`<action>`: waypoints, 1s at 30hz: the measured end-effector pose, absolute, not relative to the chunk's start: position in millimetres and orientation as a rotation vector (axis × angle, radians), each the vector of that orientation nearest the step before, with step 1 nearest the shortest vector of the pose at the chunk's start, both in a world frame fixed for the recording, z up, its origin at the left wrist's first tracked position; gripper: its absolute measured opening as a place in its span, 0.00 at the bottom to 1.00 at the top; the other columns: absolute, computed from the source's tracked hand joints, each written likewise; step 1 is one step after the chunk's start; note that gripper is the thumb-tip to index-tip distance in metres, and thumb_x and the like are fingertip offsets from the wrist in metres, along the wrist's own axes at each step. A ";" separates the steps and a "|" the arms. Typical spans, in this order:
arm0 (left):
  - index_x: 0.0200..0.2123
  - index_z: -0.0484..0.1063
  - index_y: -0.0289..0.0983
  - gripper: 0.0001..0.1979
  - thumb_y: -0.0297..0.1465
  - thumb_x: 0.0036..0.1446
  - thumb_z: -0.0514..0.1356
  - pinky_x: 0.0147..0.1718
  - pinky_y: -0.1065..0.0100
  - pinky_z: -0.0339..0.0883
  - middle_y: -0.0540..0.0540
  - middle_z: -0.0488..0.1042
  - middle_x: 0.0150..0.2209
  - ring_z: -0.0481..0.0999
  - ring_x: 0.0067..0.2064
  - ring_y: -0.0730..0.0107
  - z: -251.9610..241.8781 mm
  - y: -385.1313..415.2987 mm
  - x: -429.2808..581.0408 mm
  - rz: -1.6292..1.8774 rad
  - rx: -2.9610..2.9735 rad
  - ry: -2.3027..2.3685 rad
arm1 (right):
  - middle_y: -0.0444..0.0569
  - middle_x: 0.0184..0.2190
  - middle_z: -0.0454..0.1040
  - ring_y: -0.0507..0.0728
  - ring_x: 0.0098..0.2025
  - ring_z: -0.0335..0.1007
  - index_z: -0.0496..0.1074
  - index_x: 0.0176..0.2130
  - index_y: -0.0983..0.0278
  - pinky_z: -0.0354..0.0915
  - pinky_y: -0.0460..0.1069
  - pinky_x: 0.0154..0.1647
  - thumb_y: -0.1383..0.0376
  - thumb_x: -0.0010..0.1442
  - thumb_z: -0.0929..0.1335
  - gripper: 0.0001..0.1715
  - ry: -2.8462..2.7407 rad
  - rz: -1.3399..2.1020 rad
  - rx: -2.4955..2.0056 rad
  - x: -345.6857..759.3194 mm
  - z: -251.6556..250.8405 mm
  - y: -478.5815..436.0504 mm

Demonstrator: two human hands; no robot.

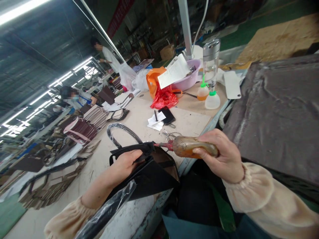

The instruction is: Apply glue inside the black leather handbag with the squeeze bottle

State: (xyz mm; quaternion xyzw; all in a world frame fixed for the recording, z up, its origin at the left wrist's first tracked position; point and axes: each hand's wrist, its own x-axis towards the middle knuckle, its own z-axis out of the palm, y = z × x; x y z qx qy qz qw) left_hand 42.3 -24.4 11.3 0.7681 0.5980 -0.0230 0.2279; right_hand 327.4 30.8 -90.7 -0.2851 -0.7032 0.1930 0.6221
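A black handbag lies tilted at the table's near edge, its opening toward the right. My left hand is closed on the bag's upper edge, its fingertips partly hidden inside. One plastic-wrapped handle arches up behind the bag; another wrapped handle runs down toward my left sleeve. In my right hand is a glue bottle of amber colour, held sideways. Its thin red nozzle points left and meets or nearly meets the bag's edge; actual contact is hard to tell.
Scissors, a black phone and paper slips lie beyond the bag. Farther back stand small green-capped bottles, a clear flask and a purple basin. Stacked brown pieces lie left. Two people work in the background.
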 end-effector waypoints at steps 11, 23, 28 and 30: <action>0.30 0.65 0.36 0.13 0.34 0.63 0.47 0.33 0.72 0.62 0.48 0.70 0.31 0.69 0.34 0.69 12.9 -22.9 43.8 -0.089 2.123 1.647 | 0.48 0.31 0.72 0.55 0.32 0.69 0.70 0.39 0.60 0.67 0.49 0.33 0.64 0.55 0.71 0.09 -1.614 0.457 -0.674 327.6 -91.9 31.7; 0.29 0.65 0.35 0.12 0.32 0.63 0.48 0.33 0.71 0.61 0.48 0.69 0.30 0.68 0.33 0.70 11.2 -22.6 41.7 -0.065 2.128 1.639 | 0.47 0.30 0.71 0.55 0.33 0.68 0.69 0.38 0.61 0.65 0.50 0.33 0.64 0.55 0.71 0.09 -1.603 0.492 -0.702 325.7 -89.5 29.1; 0.31 0.66 0.35 0.12 0.34 0.63 0.47 0.34 0.71 0.63 0.47 0.71 0.32 0.69 0.34 0.69 10.6 -23.3 40.6 -0.067 2.115 1.630 | 0.47 0.32 0.72 0.56 0.33 0.69 0.70 0.39 0.59 0.66 0.50 0.33 0.64 0.55 0.71 0.10 -1.636 0.489 -0.694 330.0 -80.4 21.4; 0.31 0.66 0.36 0.12 0.33 0.63 0.47 0.35 0.71 0.63 0.47 0.71 0.32 0.69 0.34 0.69 11.0 -23.7 41.2 -0.062 2.110 1.623 | 0.48 0.32 0.72 0.55 0.33 0.69 0.70 0.39 0.59 0.66 0.49 0.32 0.64 0.54 0.71 0.11 -1.652 0.468 -0.701 332.5 -79.2 17.6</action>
